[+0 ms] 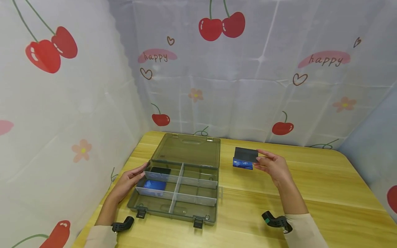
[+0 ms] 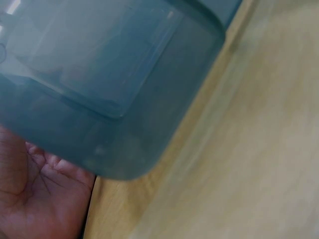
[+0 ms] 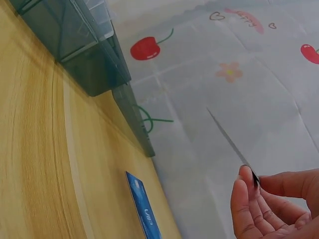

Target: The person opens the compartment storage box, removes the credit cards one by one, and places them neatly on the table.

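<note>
My right hand (image 1: 273, 167) pinches a black card (image 1: 246, 154) between thumb and fingers, above the table right of the box. In the right wrist view that card is seen almost edge-on. Below it, a blue VIP card (image 3: 143, 206) lies on the table, partly covered by the black card in the head view. My left hand (image 1: 125, 184) rests against the left side of a grey see-through divided box (image 1: 211, 215), its lid (image 1: 189, 148) folded back. A dark card (image 1: 160, 170) lies in the back left compartment. Blue card stock (image 1: 155, 185) occupies the middle left one.
Clear dividers (image 1: 177, 187) split the box into several compartments. Two black latches, one of them (image 1: 197, 223) toward the right, hang at its front. The wooden table (image 1: 325, 193) meets a cherry-print cloth (image 1: 235, 89) at the back and sides.
</note>
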Tool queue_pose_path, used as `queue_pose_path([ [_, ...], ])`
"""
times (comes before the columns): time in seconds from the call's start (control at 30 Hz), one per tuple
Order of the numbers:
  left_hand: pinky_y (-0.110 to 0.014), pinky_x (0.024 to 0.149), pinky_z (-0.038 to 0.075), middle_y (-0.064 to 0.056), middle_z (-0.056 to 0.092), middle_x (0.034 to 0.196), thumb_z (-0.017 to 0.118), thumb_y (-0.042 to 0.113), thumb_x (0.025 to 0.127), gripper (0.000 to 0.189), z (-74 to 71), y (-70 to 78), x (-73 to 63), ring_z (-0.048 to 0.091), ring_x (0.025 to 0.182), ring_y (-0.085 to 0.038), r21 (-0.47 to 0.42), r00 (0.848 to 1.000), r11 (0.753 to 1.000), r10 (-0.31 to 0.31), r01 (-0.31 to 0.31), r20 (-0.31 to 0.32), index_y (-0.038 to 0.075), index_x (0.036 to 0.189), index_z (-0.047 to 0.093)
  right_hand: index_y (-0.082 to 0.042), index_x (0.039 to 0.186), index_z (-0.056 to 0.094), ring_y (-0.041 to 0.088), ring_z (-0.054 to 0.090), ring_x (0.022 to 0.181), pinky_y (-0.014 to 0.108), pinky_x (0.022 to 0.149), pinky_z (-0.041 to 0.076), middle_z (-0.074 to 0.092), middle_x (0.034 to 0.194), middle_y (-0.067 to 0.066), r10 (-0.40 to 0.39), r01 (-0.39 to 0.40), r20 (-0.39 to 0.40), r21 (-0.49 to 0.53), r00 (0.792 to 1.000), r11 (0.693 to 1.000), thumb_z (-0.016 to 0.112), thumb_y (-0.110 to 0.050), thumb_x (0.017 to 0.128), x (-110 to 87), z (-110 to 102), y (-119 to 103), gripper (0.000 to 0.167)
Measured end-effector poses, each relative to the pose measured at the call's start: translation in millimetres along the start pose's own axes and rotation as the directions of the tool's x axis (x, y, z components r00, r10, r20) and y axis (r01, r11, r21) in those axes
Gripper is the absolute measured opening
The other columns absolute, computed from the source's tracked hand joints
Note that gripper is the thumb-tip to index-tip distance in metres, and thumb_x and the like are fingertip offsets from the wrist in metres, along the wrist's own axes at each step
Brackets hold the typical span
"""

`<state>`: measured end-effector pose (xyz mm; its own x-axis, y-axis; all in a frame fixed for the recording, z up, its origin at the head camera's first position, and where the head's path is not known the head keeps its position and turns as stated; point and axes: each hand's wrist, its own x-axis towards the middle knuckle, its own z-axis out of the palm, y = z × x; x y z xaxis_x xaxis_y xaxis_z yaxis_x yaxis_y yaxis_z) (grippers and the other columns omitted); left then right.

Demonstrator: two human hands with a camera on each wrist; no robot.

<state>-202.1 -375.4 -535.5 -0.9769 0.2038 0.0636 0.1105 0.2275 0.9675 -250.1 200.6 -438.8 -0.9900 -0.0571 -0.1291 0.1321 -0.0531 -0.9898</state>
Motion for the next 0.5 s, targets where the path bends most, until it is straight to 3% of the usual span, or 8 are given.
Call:
queue_pose_path([
  [0.23, -0.013, 0.105, 0.034, -0.009, 0.032, 0.163, 0.056, 0.026, 0.107, 0.055, 1.4, 2.4, 0.3, 0.017, 0.152, -0.032, -0.007, 1.0, 1.0, -0.01, 0.01, 0.001, 0.01, 0.157, 0.04, 0.006, 0.153, 0.04, 0.012, 0.074, 0.084, 0.03, 0.084, 0.058, 0.064, 0.103, 0.001, -0.002, 0.002, -0.014, 0.007, 1.0, 1.0, 0.056, -0.001, 0.103, 1.7, -7, 1, 0.053],
  [0.4, -0.041, 0.116, 0.027, -0.007, 0.031, 0.164, 0.055, 0.027, 0.107, 0.056, 1.5, 4.0, -0.5, 0.017, 0.152, -0.03, -0.006, 1.0, 1.0, -0.022, 0.022, 0.007, 0.011, 0.157, 0.039, 0.007, 0.153, 0.039, 0.015, 0.074, 0.086, 0.029, 0.083, 0.058, 0.064, 0.103, 0.001, 0.008, -0.007, -0.021, 0.021, 1.0, 1.0, 0.054, 0.001, 0.103, 2.3, -12, 1, 0.053],
  [0.47, -0.044, 0.116, 0.025, -0.007, 0.031, 0.164, 0.055, 0.027, 0.107, 0.055, 1.2, 4.2, -1.5, 0.017, 0.152, -0.03, -0.002, 1.0, 1.0, -0.025, 0.025, 0.008, 0.011, 0.158, 0.039, 0.007, 0.153, 0.039, 0.016, 0.074, 0.087, 0.028, 0.082, 0.059, 0.064, 0.102, 0.0, 0.01, -0.01, -0.024, 0.029, 1.0, 1.0, 0.054, 0.001, 0.103, 2.7, -13, 2, 0.053],
  [0.5, -0.039, 0.115, 0.028, -0.007, 0.031, 0.164, 0.055, 0.027, 0.107, 0.055, 1.1, 4.2, -1.9, 0.017, 0.152, -0.03, 0.002, 1.0, 1.0, -0.025, 0.025, 0.007, 0.012, 0.158, 0.039, 0.007, 0.153, 0.038, 0.016, 0.074, 0.086, 0.028, 0.082, 0.059, 0.064, 0.102, -0.001, 0.011, -0.01, -0.026, 0.033, 1.0, 0.999, 0.054, 0.001, 0.103, 2.9, -14, 2, 0.053],
])
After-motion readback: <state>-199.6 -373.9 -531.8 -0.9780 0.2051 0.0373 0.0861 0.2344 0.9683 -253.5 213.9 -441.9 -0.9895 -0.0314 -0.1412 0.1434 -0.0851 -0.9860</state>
